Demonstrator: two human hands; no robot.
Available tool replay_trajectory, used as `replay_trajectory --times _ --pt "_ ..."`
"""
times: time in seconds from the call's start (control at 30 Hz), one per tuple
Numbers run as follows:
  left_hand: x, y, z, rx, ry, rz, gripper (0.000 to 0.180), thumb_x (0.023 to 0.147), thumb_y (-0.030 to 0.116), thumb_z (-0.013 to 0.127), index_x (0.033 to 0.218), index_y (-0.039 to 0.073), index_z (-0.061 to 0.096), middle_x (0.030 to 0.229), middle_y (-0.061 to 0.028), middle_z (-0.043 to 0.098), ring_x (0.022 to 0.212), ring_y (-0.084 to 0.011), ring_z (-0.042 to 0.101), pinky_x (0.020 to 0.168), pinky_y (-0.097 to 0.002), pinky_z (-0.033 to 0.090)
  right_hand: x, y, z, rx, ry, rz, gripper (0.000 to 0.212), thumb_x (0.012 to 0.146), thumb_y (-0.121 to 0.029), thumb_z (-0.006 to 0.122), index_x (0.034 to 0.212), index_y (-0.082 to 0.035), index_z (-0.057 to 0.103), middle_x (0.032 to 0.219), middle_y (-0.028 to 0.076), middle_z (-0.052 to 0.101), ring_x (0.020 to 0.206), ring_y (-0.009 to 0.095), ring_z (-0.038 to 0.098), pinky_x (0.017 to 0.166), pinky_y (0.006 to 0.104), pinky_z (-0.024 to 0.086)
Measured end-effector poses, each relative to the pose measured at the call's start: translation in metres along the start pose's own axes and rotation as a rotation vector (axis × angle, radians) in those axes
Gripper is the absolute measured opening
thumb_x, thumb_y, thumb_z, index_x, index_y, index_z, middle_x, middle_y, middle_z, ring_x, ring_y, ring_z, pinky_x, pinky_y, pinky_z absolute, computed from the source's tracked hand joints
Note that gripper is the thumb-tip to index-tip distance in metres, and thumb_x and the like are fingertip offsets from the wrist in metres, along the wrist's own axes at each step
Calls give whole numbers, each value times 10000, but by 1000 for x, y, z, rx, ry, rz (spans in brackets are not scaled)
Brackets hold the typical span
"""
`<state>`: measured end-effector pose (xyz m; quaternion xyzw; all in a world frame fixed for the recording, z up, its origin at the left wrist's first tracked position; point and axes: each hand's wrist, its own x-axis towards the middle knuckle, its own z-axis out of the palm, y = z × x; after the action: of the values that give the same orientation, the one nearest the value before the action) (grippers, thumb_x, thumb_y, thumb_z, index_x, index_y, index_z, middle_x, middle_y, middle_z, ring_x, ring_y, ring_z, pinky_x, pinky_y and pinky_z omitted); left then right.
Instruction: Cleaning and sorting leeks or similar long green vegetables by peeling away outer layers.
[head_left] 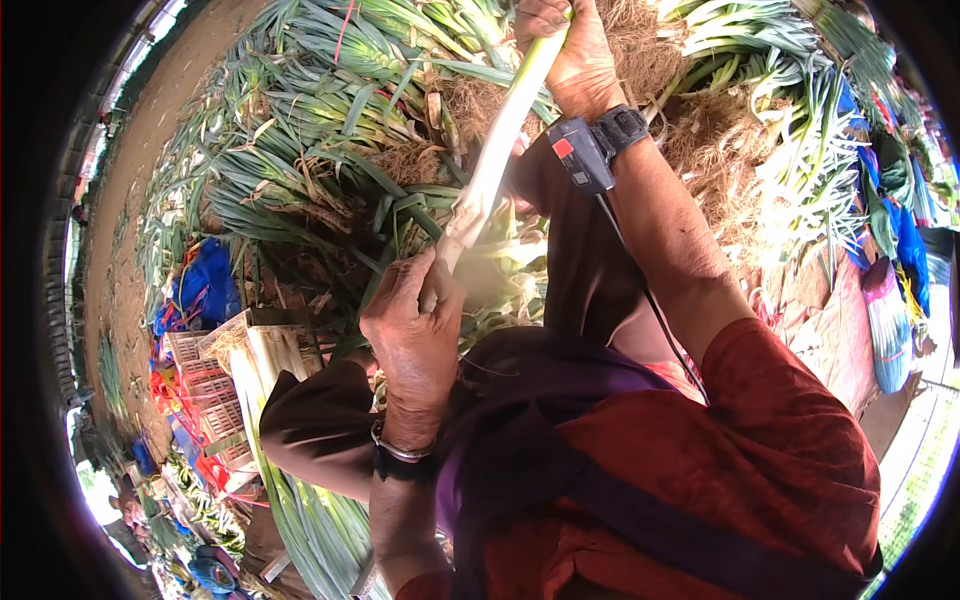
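Head view: a leek is grasped at its far, greenish end by the right hand and pinched at its near end by the left hand, with leek piles heaped far left and right.

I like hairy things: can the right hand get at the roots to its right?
Probably yes, if the right hand lets go of the leek: nothing seems to block its way to the roots.

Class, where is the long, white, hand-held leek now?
The leek slants through the head view's upper centre, between the left hand below and right hand above.
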<state>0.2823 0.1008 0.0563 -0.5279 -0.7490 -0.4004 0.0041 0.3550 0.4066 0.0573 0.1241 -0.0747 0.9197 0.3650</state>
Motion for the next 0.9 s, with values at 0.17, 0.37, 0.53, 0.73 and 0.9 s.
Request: replay_trajectory --times 0.17,0.37,0.53,0.73,0.9 --pt "3 2 2 -70 15 -41 222 718 -31 650 939 -44 643 795 -165 631 678 -275 626 647 -315 496 -1 -5 -2 83 -27 23 266 907 -281 613 737 -91 537 610 -29 405 539 96 397 463 236 373" --pt "6 2 7 -184 101 -230 114 810 9 609 901 -48 646 732 -91 632 601 -166 565 596 -260 457 0 -16 -2 115 -245 79 256 908 -283 608 764 -77 563 635 -27 427 544 95 410 478 234 382" --pt "7 -6 6 -920 175 -658 238 926 154 515 998 -50 613 886 -85 623 779 -164 620 734 -295 517 -3 -6 8 72 -123 -7 253 921 -283 586 854 -39 584 664 -30 459 571 85 444 543 245 412" --pt "-2 -27 -10 -1649 265 -725 203 926 110 512 1066 -31 553 1103 -153 613 1095 -263 571 1000 -402 448 7 -23 -19 208 -130 71 278 912 -290 606 878 -15 582 655 -16 462 572 95 451 528 247 420" --pt "-11 -91 -37 -1799 285 -508 111 923 113 552 971 14 560 829 -49 579 718 -142 534 706 -292 502 13 -25 -32 37 123 -176 246 929 -250 574 768 -70 530 595 -10 465 509 110 437 490 246 420"
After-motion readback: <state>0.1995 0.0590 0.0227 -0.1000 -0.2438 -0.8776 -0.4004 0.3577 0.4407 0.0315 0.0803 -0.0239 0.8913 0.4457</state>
